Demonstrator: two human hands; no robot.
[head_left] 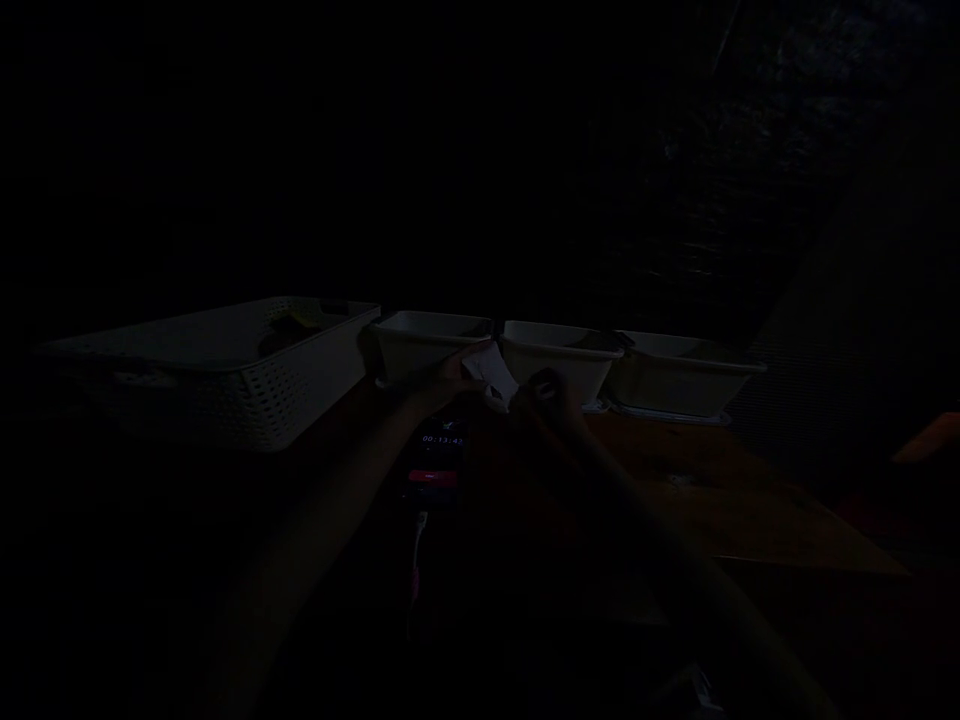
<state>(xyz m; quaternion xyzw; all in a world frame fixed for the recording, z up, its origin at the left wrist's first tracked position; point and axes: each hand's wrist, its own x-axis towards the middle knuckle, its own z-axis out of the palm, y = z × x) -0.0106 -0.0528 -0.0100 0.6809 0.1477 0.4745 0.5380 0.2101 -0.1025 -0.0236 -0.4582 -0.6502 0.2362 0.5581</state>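
Observation:
The scene is very dark. My left hand and my right hand meet over a wooden table, and between them is a small white object. The left hand's fingers close on one side of it. The right hand looks curled at its other end, but its fingers are too dim to read. The hands are just in front of a row of white bins.
A large white perforated basket stands at the left. Three white rectangular bins line the table's far edge. A phone with a lit timer and a plugged cable lies between my forearms.

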